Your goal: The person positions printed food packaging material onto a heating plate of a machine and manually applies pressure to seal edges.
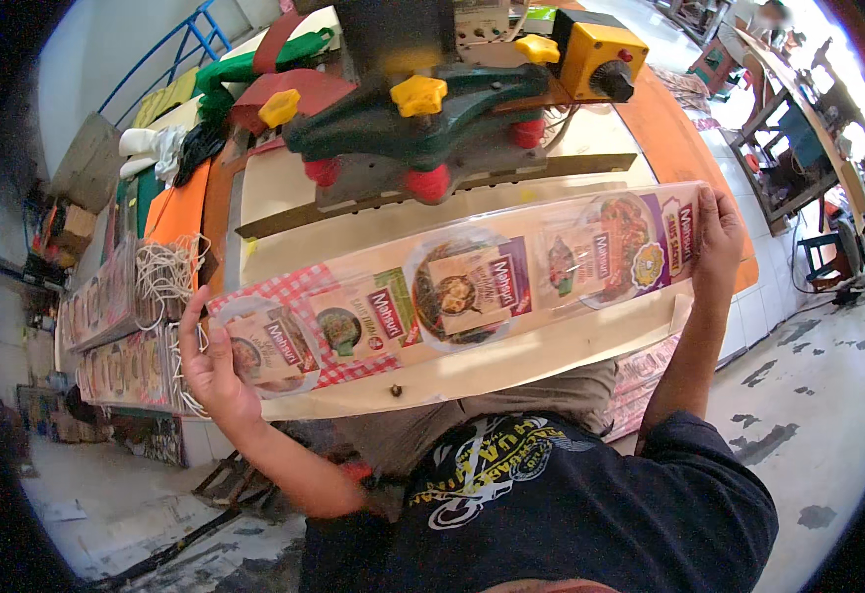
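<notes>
A long printed strip (462, 287) in clear plastic, showing bowls of food and red-checked cloth, stretches between my two hands above the cream worktop. My right hand (717, 247) grips its right end, fingers curled over the upper corner. At the lower left end is my left hand (217, 371), its thumb and fingers at the strip's edge and the index finger reaching upward. Just beyond the strip stands a dark green press (412, 124) with yellow star knobs, red-wrapped posts and a long metal bar (590, 166) at its base.
A yellow control box (600, 59) with a black dial sits beside the press. Stacks of similar printed strips (121, 371) with white cords (167, 272) lie at the left. Green and red cloths (269, 59) are heaped at the back left. A wooden workbench (798, 109) stands far right.
</notes>
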Demonstrator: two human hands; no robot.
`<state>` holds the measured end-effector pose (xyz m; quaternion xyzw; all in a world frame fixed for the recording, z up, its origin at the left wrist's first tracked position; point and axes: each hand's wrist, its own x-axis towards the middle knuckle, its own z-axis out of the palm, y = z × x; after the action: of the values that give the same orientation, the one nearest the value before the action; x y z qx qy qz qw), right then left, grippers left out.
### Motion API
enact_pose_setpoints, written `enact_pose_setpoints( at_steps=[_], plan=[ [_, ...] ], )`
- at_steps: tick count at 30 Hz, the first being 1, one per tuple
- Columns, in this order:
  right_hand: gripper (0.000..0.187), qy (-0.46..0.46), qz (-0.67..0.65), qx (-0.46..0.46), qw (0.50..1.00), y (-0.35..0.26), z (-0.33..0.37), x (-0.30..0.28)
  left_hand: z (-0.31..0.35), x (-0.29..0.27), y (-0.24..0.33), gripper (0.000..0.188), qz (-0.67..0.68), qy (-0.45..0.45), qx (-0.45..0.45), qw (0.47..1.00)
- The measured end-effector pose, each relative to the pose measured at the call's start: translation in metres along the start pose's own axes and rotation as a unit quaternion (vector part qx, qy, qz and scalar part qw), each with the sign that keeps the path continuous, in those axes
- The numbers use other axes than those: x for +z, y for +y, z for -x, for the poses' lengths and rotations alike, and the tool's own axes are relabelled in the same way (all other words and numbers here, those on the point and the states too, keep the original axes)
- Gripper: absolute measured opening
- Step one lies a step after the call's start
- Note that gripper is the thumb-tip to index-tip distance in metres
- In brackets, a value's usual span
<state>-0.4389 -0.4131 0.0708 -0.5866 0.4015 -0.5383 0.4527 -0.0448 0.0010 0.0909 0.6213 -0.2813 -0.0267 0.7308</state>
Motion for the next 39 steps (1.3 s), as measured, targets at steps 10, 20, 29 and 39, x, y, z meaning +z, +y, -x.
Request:
enact_pose_setpoints(
  at_steps=[10, 20, 29, 39],
  plan=[
    [0.028, 0.001, -0.006, -0.003, 1.0, 0.003, 0.001, -0.004, 0.003, 0.009, 0.007, 0.044, 0.009, 0.012, 0.019, 1.0],
    [0.019, -0.159, 0.246, 0.04, 0.955, -0.026, 0.033, 0.005, 0.011, -0.014, 0.002, 0.036, -0.332, 0.03, -0.048, 0.942],
    [0.022, -0.146, 0.395, -0.162, 0.892, -0.025, 0.067, 0.044, 0.033, 0.038, -0.019, 0.036, -0.436, -0.135, 0.032, 0.889],
    [0.064, -0.362, 0.41, -0.208, 0.811, -0.014, 0.103, 0.09, 0.065, 0.098, -0.029, 0.06, -0.541, -0.345, 0.093, 0.761]
  ],
)
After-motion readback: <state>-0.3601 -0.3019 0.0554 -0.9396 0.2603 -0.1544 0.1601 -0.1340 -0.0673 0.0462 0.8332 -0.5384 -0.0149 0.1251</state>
